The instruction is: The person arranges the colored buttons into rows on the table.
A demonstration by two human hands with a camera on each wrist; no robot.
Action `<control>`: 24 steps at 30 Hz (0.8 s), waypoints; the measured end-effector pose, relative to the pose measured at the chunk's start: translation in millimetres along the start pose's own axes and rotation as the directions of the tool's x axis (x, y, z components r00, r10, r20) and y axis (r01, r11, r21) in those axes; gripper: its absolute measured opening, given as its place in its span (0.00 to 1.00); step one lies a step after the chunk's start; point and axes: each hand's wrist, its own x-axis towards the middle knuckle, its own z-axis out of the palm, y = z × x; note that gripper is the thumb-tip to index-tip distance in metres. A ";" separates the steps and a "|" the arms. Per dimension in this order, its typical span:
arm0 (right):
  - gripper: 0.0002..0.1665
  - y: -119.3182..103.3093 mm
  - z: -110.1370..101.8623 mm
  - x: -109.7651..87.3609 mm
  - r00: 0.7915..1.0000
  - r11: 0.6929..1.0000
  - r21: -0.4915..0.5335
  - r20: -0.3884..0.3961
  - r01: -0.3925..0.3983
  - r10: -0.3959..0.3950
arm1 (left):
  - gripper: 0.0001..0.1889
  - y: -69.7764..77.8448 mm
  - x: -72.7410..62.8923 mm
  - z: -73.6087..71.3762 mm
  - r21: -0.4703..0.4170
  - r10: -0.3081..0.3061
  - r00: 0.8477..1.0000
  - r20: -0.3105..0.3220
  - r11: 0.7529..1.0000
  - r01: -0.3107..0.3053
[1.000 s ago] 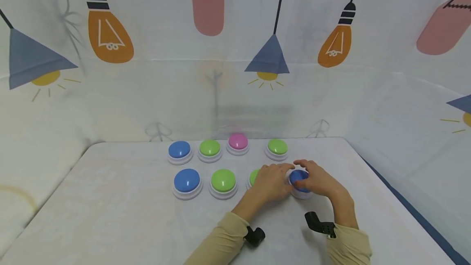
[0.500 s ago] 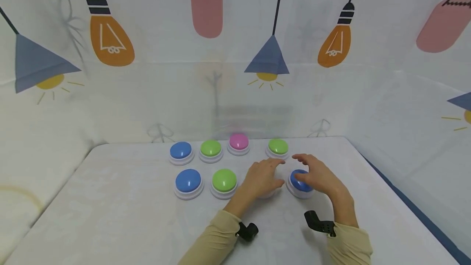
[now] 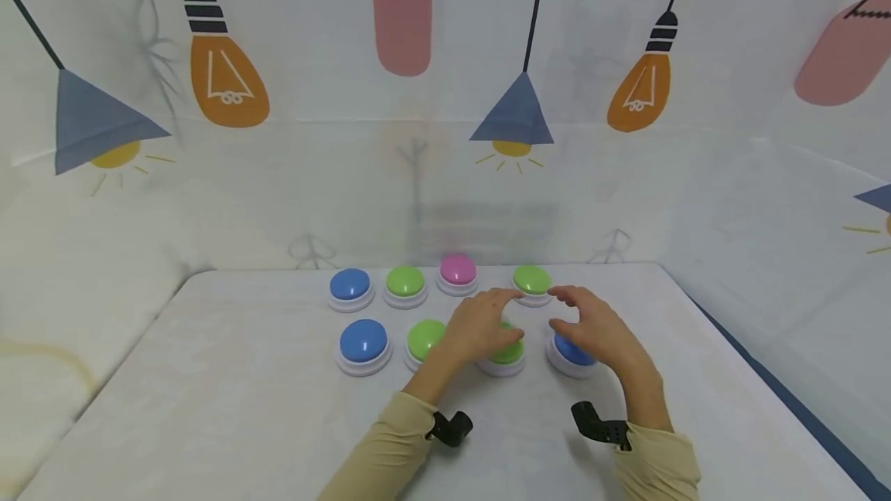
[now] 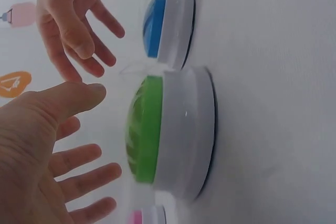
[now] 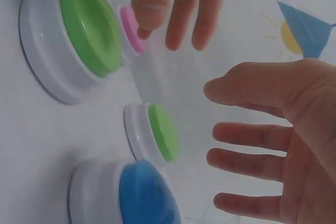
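My left hand (image 3: 479, 328) hovers over a green push button (image 3: 513, 354) with a white base, its fingers spread and holding nothing. In the left wrist view that green button (image 4: 146, 129) stands just beyond the thumb and fingertips, with a gap showing. My right hand (image 3: 600, 328) is above a blue push button (image 3: 572, 351) at the right end of the front row, partly covering it. The right wrist view shows the right hand's fingers (image 5: 252, 163) extended, apart from the blue dome (image 5: 147, 195). Both palms face each other.
Left in the front row are a blue button (image 3: 363, 341) and a partly hidden green button (image 3: 425, 337). Behind stand blue (image 3: 349, 284), green (image 3: 405, 282), pink (image 3: 458, 270) and green (image 3: 532, 281) buttons. A lamp-patterned cloth (image 3: 334, 176) backs the white table (image 3: 230, 377).
My left hand has moved left, away from the blue button to over the green one. My right hand has lifted slightly off the blue button. The camera view has shifted a little.
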 end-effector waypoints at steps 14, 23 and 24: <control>0.30 -39.5 32.6 16.2 0.997 0.997 -0.008 0.035 0.074 -0.074 | 0.31 -44.4 -25.0 -21.8 -0.017 0.015 0.999 -0.051 1.000 -0.016; 0.32 -68.9 52.2 35.6 0.992 0.993 -0.005 0.057 0.115 -0.115 | 0.31 -73.5 -41.6 -38.2 0.015 -0.027 0.996 -0.088 0.999 0.029; 0.33 -71.8 54.1 37.2 0.992 0.994 -0.007 0.060 0.113 -0.112 | 0.31 -76.4 -43.9 -40.7 0.020 -0.037 0.995 -0.095 0.999 0.039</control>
